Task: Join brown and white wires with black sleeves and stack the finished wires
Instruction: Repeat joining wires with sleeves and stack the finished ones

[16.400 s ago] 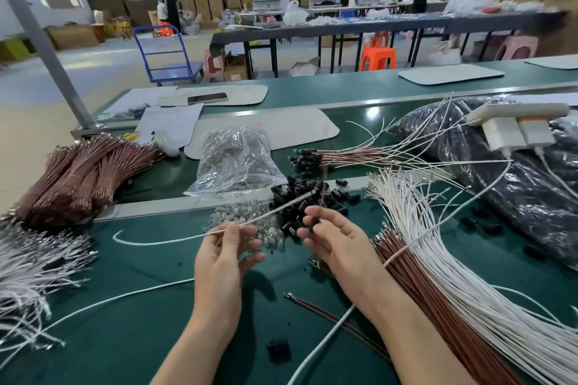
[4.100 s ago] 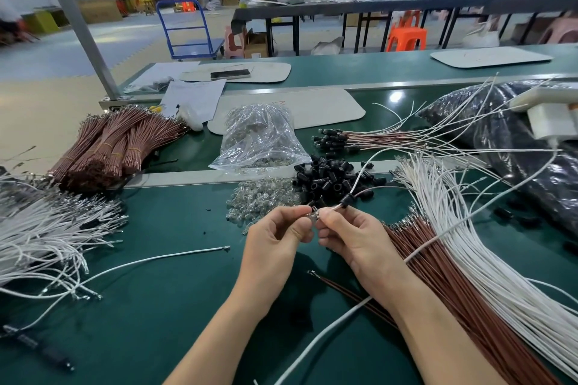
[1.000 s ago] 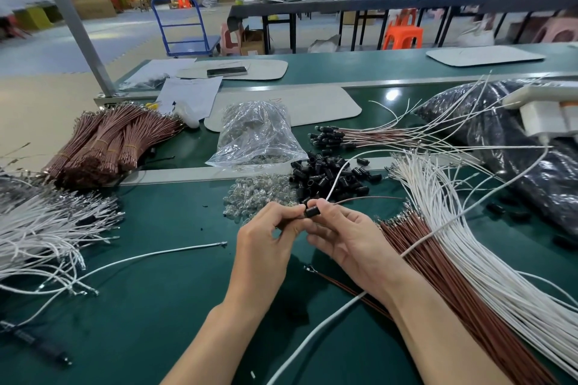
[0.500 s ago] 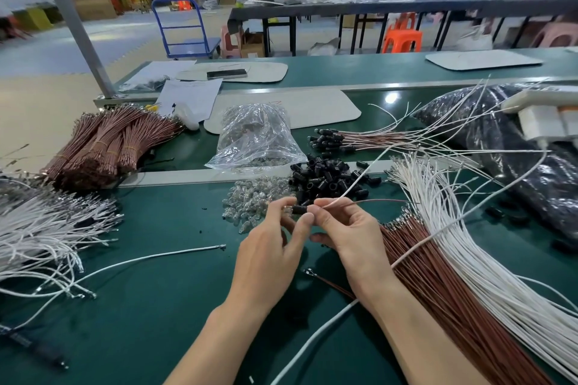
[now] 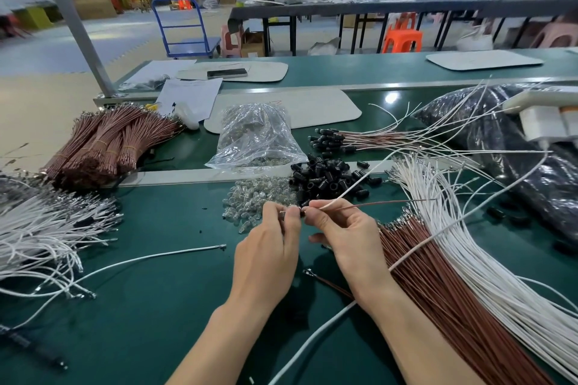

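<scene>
1. Spanning the view: green tabletop (image 5: 150,306), with loose brown wires (image 5: 438,284) and white wires (image 5: 488,259) fanned on its right side.
2. Finished wires (image 5: 359,141) stacked at the back, just beyond the sleeve pile (image 5: 328,178).
3. Left hand (image 5: 266,262) and right hand (image 5: 350,241) meet mid-tabletop, each grip a fingertip pinch.
4. Right grip pinches the held white wire (image 5: 353,189) and held brown wire (image 5: 391,203).
5. Black sleeve (image 5: 302,212) sits between both grips, left fingertips pinching its end.
</scene>
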`<state>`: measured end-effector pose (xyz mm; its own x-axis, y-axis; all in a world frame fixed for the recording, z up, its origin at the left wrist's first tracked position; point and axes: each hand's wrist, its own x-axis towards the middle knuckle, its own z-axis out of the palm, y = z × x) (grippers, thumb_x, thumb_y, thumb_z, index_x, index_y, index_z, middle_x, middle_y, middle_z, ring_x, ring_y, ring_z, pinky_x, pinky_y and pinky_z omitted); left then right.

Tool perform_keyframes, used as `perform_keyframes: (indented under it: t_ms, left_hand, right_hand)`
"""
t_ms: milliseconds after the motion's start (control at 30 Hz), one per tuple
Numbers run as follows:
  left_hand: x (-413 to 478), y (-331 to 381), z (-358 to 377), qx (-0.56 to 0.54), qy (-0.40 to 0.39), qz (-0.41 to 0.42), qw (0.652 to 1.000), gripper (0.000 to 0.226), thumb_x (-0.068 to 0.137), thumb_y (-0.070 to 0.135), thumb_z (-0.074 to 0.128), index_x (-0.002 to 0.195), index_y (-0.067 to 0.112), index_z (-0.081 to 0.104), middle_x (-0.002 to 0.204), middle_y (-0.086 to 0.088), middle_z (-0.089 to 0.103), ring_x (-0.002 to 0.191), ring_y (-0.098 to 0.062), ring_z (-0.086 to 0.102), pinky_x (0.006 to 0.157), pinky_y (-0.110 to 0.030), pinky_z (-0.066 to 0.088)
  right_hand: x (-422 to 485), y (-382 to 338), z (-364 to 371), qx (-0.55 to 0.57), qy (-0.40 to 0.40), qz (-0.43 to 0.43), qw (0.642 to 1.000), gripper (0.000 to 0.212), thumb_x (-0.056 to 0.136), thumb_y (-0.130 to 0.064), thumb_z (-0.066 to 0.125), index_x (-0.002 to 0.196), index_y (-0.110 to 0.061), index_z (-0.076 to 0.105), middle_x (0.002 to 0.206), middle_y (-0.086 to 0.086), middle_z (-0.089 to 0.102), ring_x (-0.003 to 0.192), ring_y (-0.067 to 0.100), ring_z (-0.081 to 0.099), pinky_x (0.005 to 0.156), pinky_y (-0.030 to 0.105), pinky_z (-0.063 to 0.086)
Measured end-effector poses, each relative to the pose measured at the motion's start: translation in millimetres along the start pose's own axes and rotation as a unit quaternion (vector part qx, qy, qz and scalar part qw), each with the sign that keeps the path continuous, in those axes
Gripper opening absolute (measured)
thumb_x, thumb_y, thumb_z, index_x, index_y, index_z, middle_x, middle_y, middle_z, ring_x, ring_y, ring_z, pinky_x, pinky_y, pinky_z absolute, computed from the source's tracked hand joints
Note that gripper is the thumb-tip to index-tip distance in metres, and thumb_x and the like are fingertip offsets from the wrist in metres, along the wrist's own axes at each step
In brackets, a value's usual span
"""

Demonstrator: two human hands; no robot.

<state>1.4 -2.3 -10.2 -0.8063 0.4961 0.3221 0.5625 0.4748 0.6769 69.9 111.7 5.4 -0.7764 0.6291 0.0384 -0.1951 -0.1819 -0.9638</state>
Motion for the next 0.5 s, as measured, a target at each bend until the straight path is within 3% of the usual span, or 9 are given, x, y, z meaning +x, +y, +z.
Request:
perform_keyframes:
  t_ms: [233,500]
  left_hand:
    - [1.0,-0.5,0.5,0.040,-0.009,0.010,0.999,0.054,0.090,0.077,0.010,0.092,0.032,0.038,0.056,0.009,0.055,0.057,-0.004,0.055,0.058,-0.030,0.041]
    - [2.5,0.0,3.5,0.132,-0.007,0.023,0.991,0.047,0.092,0.069,-0.001,0.076,0.031,0.022,0.056,0.006,0.047,0.050,-0.014,0.044,0.052,-0.037,0.031]
  right_hand:
    - [-0.9,1.2,-1.5,-0.011,-0.014,0.000,1.000,0.013,0.084,-0.020,0.075,0.092,-0.011,0.071,0.087,0.004,0.078,0.088,0.016,0.076,0.061,0.021,0.057]
    - [3.5,6.1,-5.3,-0.008,-0.029,0.010,0.999,0.002,0.095,-0.007,0.063,0.095,-0.006,0.064,0.089,0.002,0.079,0.085,0.015,0.076,0.061,0.018,0.055]
